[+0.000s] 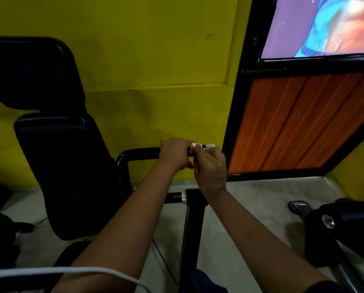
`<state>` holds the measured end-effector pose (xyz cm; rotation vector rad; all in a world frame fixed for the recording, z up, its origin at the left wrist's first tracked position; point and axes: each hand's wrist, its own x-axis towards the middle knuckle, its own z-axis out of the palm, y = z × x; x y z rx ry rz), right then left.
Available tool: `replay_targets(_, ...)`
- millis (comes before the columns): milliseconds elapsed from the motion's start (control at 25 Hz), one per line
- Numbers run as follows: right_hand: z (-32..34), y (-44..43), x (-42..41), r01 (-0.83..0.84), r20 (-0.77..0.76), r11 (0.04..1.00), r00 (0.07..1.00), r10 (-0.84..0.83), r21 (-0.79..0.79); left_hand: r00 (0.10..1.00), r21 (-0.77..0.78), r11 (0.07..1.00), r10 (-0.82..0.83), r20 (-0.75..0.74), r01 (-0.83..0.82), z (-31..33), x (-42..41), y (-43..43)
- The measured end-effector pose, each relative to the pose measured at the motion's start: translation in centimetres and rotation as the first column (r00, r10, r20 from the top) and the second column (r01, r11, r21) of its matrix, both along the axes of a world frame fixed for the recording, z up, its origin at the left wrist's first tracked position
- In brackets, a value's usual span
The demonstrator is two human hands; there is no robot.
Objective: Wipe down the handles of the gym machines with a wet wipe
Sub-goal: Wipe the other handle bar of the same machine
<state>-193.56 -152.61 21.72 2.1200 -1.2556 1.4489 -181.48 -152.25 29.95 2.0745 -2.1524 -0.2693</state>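
Observation:
A black machine handle (141,153) runs level from a bent tube at the left toward the wall post. My left hand (175,154) grips this handle from above. My right hand (210,166) is just to the right of it, at the handle's silver end, and pinches a small white wet wipe (198,145) against the bar. Most of the wipe is hidden under my fingers.
A black padded seat back (56,157) stands at the left. A black upright post with a chrome-capped bar (194,208) rises below my hands. A padded roller with a chrome end (328,223) sits at the right. Yellow wall behind, wood-panel partition (293,123) at the right.

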Motion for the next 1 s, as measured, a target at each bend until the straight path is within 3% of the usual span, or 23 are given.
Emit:
replay_targets(120, 0.9, -1.0, -3.2, -0.019, -0.279, 0.980, 0.960, -0.038, -0.200, 0.999, 0.016, 0.999, -0.041, -0.009, 0.041, -0.1, 0.6, 0.4)
replay_targets(160, 1.1, -1.2, -3.8, 0.049, -0.261, 0.976, 0.960, -0.105, -0.213, 0.999, 0.023, 0.999, -0.050, 0.016, 0.049, -0.2, 0.6, 0.4)
replay_targets(240, 1.0, -1.0, -2.5, 0.174, -0.095, 0.983, 0.979, -0.179, -0.055, 0.996, 0.025, 0.998, -0.067, 0.051, 0.066, -0.3, 0.5, 0.5)
replay_targets(320, 0.5, 0.1, 0.1, 0.165, 0.017, 0.985, 0.986, -0.166, 0.048, 0.996, 0.012, 0.997, -0.079, 0.036, 0.078, -0.5, 0.5, 0.7)
replay_targets(480, 0.7, 1.5, -2.2, 0.003, -0.130, 0.999, 0.991, -0.009, -0.044, 0.990, 0.035, 0.994, -0.107, 0.095, 0.104, -1.1, 0.3, 1.1)
replay_targets(520, 1.1, 1.9, -3.0, -0.003, -0.084, 0.999, 0.996, 0.006, 0.036, 0.987, 0.036, 0.994, -0.105, 0.119, 0.102, -1.2, 0.2, 1.2)
replay_targets(600, 1.7, 3.1, -3.8, -0.033, 0.156, 0.952, 0.988, -0.015, 0.304, 0.989, 0.021, 0.996, -0.086, 0.120, 0.084, -1.4, -0.1, 1.5)
replay_targets(680, 2.4, 4.6, -4.3, -0.207, 0.453, 0.853, 0.891, -0.039, 0.479, 0.997, -0.060, 0.996, -0.075, -0.030, 0.073, -1.8, -0.9, 2.4)
replay_targets(760, 3.3, 6.1, -5.5, -0.442, 0.728, 0.732, 0.677, -0.108, 0.519, 0.927, -0.218, 0.974, -0.141, -0.349, 0.067, -2.4, -2.5, 3.9)
replay_targets(840, 4.3, 8.0, -7.2, -0.545, 0.840, 0.687, 0.511, -0.183, 0.481, 0.798, -0.365, 0.929, -0.266, -0.540, 0.063, -2.6, -4.7, 5.5)
replay_targets(1000, 5.9, 13.0, -11.6, -0.540, 0.893, 0.721, 0.360, -0.269, 0.435, 0.695, -0.432, 0.880, -0.436, -0.571, 0.197, -2.2, -10.1, 8.6)
